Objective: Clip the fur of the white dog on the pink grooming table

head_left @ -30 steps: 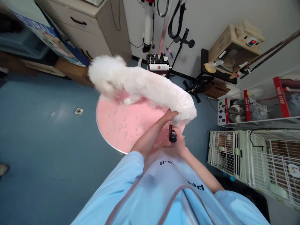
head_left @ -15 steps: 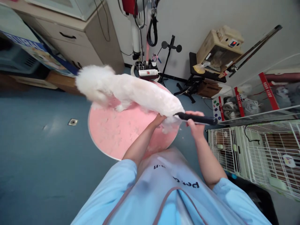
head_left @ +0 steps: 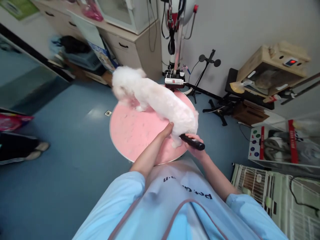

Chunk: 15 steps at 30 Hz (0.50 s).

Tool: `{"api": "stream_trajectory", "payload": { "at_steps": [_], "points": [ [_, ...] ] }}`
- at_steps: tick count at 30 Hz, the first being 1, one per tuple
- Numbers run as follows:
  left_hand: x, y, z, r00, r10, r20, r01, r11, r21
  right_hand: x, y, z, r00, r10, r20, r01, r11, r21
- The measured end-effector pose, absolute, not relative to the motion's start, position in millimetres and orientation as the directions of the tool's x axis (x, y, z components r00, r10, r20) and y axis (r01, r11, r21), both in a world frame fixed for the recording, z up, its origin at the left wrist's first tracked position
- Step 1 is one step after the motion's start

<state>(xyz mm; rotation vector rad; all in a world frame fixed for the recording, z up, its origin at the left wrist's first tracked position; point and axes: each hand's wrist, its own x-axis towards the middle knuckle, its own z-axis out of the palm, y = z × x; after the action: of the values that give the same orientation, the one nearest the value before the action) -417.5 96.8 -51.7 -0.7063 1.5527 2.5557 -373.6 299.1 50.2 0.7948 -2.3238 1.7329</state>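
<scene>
A small white fluffy dog stands on a round pink grooming table, head toward the far left. My left hand reaches under its hindquarters and grips the dog near the rear leg. My right hand is closed around a black clipper, whose tip points at the dog's rear leg. My light blue apron fills the bottom of the view.
A grooming arm with a tool caddy rises at the table's far edge. A cabinet stands behind, wire cages at right, shelves with boxes at far right. Another person's feet are at the left on the blue floor.
My right hand lowered the clipper from beside the dog's rump to its rear leg. My head turned, shifting the table rightward. My left hand stayed under the dog's hind end.
</scene>
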Motion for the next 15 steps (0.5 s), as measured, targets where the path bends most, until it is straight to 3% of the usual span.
{"api": "stream_trajectory", "payload": {
  "at_steps": [3,5,9,10,11,15],
  "points": [
    [-419,100,-45,-0.870,-0.173,-0.462,-0.297,-0.564,0.770,-379,302,44,-0.854,-0.227,0.468,-0.506,0.155,-0.849],
    [-419,102,-40,-0.858,-0.195,-0.475,-0.278,-0.602,0.749,-384,301,41,-0.877,-0.217,0.428,-0.464,0.154,-0.873],
    [-417,104,-31,-0.856,-0.229,-0.462,-0.217,-0.654,0.725,-391,303,39,-0.803,-0.561,0.198,-0.373,0.214,-0.903],
    [-416,104,-29,-0.868,-0.221,-0.445,-0.203,-0.659,0.724,-395,304,42,-0.779,-0.599,0.185,-0.374,0.208,-0.904],
    [-416,105,-28,-0.883,-0.209,-0.421,-0.190,-0.660,0.727,-400,304,49,-0.778,-0.593,0.208,-0.383,0.184,-0.905],
    [-415,106,-27,-0.924,-0.135,-0.358,-0.182,-0.668,0.721,-432,287,93,-0.845,-0.389,0.366,-0.434,0.103,-0.895]
  ]
}}
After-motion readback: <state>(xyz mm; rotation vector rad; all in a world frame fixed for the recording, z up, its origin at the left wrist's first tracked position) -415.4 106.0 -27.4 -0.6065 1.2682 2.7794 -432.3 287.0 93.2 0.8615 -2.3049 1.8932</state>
